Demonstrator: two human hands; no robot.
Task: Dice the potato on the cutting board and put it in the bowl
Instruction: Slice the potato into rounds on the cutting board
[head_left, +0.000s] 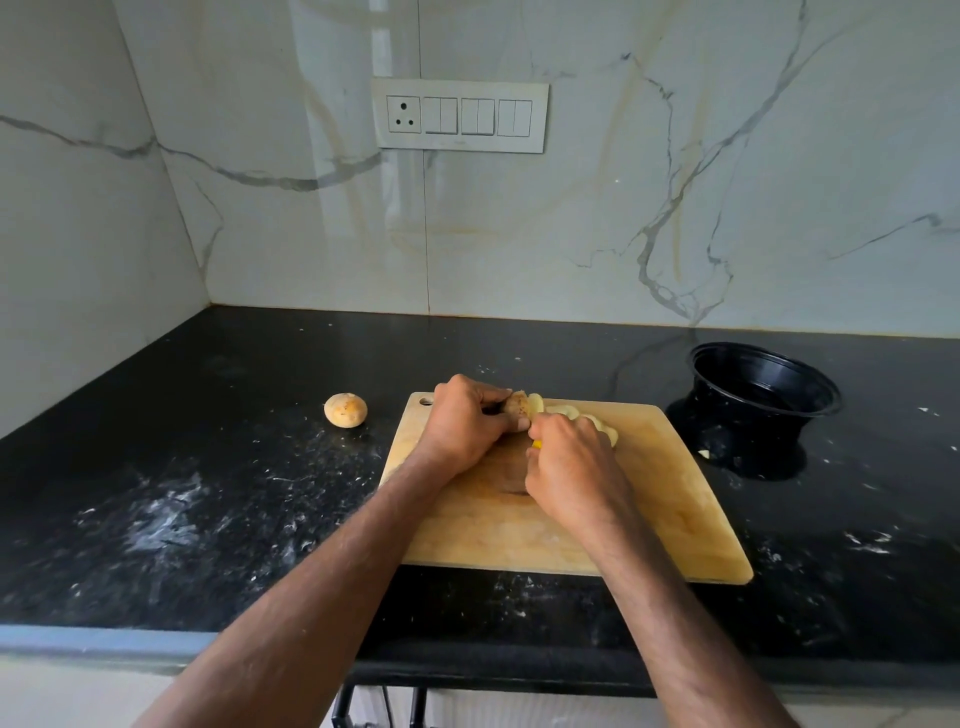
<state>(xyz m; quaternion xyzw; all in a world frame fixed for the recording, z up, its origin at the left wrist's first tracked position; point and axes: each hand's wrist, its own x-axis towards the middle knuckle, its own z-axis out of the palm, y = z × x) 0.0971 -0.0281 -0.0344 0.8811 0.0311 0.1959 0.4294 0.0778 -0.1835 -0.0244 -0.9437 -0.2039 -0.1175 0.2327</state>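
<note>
Head view: left hand (465, 423) grips potato (518, 405) at board (675, 499) 12 o'clock, right hand (574, 462) curls on yellow-handled knife (536, 444), fingertips near blade risk nick; bowl (763, 395) at 3 o'clock.

single head view, looking forward and down, fairly near the cutting board (566, 499), wall (675, 182) behind
</note>
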